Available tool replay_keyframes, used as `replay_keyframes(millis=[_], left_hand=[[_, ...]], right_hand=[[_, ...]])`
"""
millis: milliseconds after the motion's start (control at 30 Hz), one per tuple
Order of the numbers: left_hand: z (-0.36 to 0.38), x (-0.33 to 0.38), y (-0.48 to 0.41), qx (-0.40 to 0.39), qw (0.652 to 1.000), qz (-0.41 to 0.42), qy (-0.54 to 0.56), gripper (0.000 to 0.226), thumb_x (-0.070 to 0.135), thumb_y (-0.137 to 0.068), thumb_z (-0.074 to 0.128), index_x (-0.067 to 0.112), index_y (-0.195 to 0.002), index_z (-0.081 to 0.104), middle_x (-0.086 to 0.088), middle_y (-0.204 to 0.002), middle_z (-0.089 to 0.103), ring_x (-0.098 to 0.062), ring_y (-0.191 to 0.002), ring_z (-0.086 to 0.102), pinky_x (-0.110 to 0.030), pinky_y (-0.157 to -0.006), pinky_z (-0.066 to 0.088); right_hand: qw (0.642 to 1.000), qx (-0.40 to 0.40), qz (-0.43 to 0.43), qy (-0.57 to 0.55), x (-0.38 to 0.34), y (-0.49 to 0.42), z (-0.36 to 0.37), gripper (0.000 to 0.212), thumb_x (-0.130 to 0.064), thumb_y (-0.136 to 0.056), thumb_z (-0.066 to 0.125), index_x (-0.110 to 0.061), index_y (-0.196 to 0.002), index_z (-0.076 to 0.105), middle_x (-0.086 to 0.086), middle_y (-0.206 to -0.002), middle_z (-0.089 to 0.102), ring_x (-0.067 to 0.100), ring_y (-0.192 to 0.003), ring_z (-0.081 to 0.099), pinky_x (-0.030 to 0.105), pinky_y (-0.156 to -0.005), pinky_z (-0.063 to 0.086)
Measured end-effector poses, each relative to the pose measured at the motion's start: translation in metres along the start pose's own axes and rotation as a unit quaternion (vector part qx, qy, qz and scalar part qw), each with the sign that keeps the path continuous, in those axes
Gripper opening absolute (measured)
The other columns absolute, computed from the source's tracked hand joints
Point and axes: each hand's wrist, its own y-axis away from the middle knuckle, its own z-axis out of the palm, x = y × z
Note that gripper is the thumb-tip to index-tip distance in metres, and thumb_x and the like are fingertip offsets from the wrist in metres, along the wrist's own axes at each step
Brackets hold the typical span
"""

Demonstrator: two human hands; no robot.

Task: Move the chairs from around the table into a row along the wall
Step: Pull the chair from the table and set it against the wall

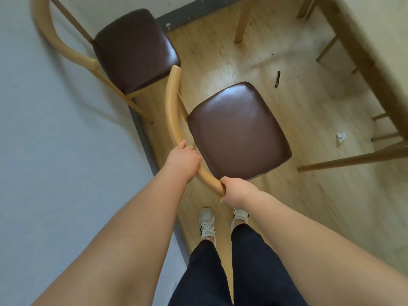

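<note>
A wooden chair with a dark brown padded seat (239,131) stands in front of me, its curved backrest rail (171,107) close to the white wall (55,129). My left hand (183,160) is closed around the rail's middle. My right hand (237,191) grips the rail's near end. A second matching chair (134,51) stands farther along the same wall, its back against it. The wooden table (362,51) fills the upper right, and only its edge and legs show.
A grey baseboard (141,133) runs along the wall's foot. On the light wood floor lie a small black object (277,79) and a crumpled white scrap (341,138). Legs of other furniture (353,160) reach in at right. My feet in white shoes (207,224) stand behind the chair.
</note>
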Motion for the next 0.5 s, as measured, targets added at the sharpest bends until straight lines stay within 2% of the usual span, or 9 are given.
replay_keyframes(millis=[233,500], left_hand=[[0.047,-0.044,0.053,-0.016,0.998,-0.055,0.021,0.033,0.015,-0.089,0.060,0.022,-0.121,0.062,0.000,-0.122,0.063,-0.021,-0.122,0.049,-0.043,-0.119,0.018],[0.090,-0.090,0.106,-0.049,0.991,-0.123,0.023,0.036,0.022,-0.090,0.061,0.023,-0.126,0.062,0.000,-0.125,0.062,-0.020,-0.127,0.045,-0.046,-0.120,0.012]], right_hand=[[0.999,-0.029,-0.036,0.018,-0.071,-0.007,0.034,0.038,-0.019,-0.089,0.058,-0.014,-0.125,0.049,0.007,-0.113,0.062,0.028,-0.100,0.060,0.043,-0.088,0.053],[0.996,-0.032,-0.081,0.035,-0.147,-0.018,0.074,0.033,-0.020,-0.090,0.059,-0.014,-0.122,0.050,0.006,-0.105,0.060,0.025,-0.087,0.060,0.036,-0.072,0.052]])
